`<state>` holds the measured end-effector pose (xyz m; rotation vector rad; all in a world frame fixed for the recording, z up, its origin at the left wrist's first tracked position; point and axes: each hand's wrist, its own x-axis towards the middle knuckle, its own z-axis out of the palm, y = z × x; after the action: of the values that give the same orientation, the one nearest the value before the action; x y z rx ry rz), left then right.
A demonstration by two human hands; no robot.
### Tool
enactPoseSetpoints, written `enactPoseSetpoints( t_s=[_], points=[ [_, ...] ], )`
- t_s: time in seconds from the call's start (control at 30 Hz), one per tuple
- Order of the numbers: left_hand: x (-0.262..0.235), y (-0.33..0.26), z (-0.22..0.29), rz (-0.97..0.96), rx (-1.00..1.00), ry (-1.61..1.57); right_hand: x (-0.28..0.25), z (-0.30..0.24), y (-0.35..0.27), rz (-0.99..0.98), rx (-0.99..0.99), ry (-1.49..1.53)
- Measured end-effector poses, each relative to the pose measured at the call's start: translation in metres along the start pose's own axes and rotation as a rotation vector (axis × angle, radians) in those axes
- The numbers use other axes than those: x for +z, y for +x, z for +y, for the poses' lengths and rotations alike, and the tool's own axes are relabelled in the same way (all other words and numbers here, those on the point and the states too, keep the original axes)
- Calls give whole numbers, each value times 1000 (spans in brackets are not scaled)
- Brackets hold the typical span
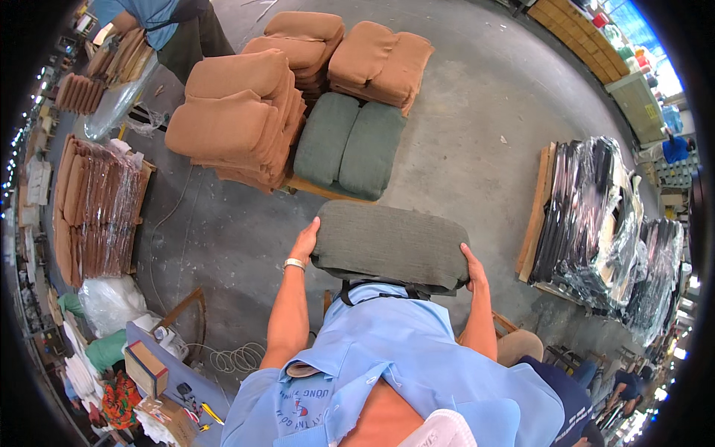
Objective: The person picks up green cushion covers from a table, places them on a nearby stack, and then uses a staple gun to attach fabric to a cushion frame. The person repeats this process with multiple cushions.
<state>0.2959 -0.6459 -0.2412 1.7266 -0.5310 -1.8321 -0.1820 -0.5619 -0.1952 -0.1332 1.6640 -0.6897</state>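
A thick, dark grey-green fabric cushion point(391, 237) is held level in front of my waist. My left hand point(305, 241) grips its left end, and my right hand point(474, 267) is on its right end with the thumb up along the side. The fingers of both hands are partly hidden by the cushion. Just beyond it, two similar green cushions point(328, 141) lie side by side on a wooden pallet point(328, 191). Beside and behind them rise tall piles of rust-brown cushions point(223, 123).
Plastic-wrapped brown cushions point(104, 201) stand at the left, dark wrapped bundles point(588, 216) at the right. A person point(167, 26) in blue is at the upper left, near a plastic-covered table. Coiled cable point(237, 359) and a desk with a box point(146, 367) are at the lower left.
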Motion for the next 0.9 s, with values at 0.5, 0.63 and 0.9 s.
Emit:
enactPoseSetpoints(
  t_s=[0.5,0.63,0.9],
  points=[
    [-20,317,252,60,110,17,179,-172,270,-134,-292,212],
    [-41,445,275,164,400,17,249,-214,352,-71,-410,280],
    [-60,546,233,251,238,17,315,-196,466,-112,-381,119]
  ],
)
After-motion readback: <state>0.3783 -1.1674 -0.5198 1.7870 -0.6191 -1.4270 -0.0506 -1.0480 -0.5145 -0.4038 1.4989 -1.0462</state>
